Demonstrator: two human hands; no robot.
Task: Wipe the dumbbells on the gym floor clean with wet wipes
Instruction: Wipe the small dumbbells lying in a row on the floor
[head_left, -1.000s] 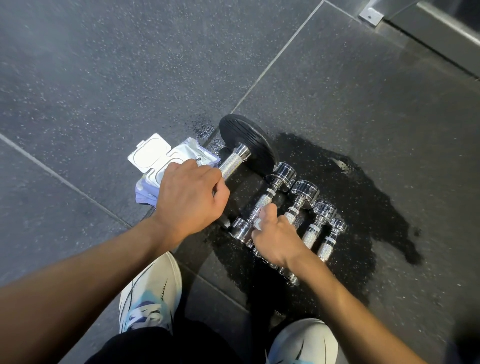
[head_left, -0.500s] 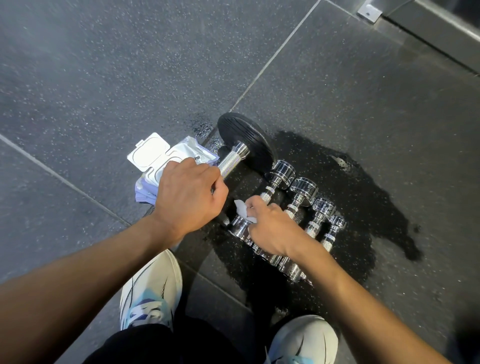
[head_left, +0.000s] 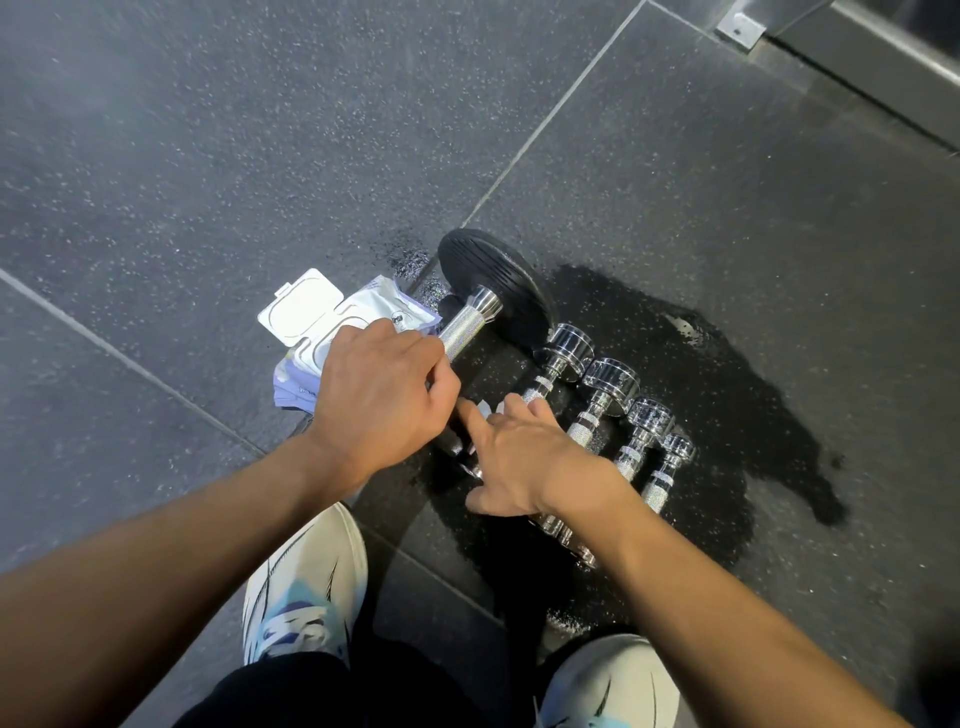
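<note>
While the open wipes pack lay on the floor at my far left, my left hand was wrapped round the knurled handle of the black-plated dumbbell, steadying it. My right hand, fingers mostly straight, pressed a wet wipe onto the first chrome dumbbell. Just beside it lay three more chrome dumbbells, so I judged most of the wiping was left.
</note>
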